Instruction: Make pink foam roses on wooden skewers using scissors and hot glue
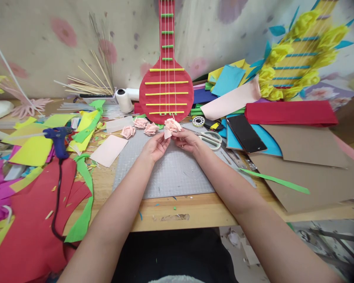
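Observation:
A pale pink paper rose [173, 125] is held between my two hands, above the grey cutting mat [177, 179]. My left hand [157, 148] has its fingertips closed at the lower left of the rose, by a loose-edged pink petal. From the other side, my right hand [188, 140] grips the rose's base between thumb and fingers. Three more pink paper roses [128, 132] lie just left of it. Behind stands a red paper lute shape [166, 88] with yellow and green bars and white strings; its lower edge is close to the rose.
White-handled scissors [211, 140] and a black phone [246, 133] lie to the right, by brown cardboard [309, 184]. At left are a blue glue gun [59, 141], its cord, pink paper [109, 150] and red sheets [26, 220]. A yellow-flowered instrument [297, 59] leans at back right.

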The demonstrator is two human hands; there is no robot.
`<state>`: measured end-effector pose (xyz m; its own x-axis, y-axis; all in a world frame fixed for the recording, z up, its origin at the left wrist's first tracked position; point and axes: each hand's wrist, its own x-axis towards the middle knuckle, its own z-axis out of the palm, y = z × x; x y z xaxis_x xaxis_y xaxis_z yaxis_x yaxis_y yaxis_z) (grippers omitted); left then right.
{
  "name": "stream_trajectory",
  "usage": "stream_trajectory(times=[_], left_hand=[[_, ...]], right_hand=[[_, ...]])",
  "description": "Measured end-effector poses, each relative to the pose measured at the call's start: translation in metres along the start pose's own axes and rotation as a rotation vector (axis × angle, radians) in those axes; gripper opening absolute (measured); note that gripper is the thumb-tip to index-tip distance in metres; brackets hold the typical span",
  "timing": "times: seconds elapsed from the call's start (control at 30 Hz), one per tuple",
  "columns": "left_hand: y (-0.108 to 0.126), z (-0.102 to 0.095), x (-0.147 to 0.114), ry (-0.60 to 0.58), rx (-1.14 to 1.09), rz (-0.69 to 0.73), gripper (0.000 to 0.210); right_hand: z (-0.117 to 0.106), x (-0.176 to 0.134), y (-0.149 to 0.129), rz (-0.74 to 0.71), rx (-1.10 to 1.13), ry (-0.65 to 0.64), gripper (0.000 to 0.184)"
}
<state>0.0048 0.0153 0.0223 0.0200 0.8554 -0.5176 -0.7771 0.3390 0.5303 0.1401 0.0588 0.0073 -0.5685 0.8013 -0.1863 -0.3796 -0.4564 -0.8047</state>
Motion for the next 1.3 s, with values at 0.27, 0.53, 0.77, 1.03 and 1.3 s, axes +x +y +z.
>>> stream_trajectory(times=[0.27,0.53,0.77,1.03,1.3], left_hand=[[-0.003,0.002,-0.003,-0.014,0.024,0.023,0.019],[-0.001,0.002,-0.003,-0.015,0.033,0.024,0.018],[-0.001,0.0,-0.002,-0.029,0.047,0.046,0.02],[0.002,-0.003,0.004,0.015,0.03,0.087,0.013],[0.005,-0.013,0.016,0.166,0.152,0.435,0.033]], right_hand=[[0.0,0.0,0.001,-0.004,0.004,0.02,0.034],[0.002,-0.002,0.0,-0.03,0.018,-0.009,0.036],[0.003,0.0,0.0,0.0,0.046,0.033,0.032],[-0.003,0.006,-0.003,-0.022,-0.032,0.251,0.025],[0.011,0.006,0.009,-0.365,-0.57,0.277,0.035]])
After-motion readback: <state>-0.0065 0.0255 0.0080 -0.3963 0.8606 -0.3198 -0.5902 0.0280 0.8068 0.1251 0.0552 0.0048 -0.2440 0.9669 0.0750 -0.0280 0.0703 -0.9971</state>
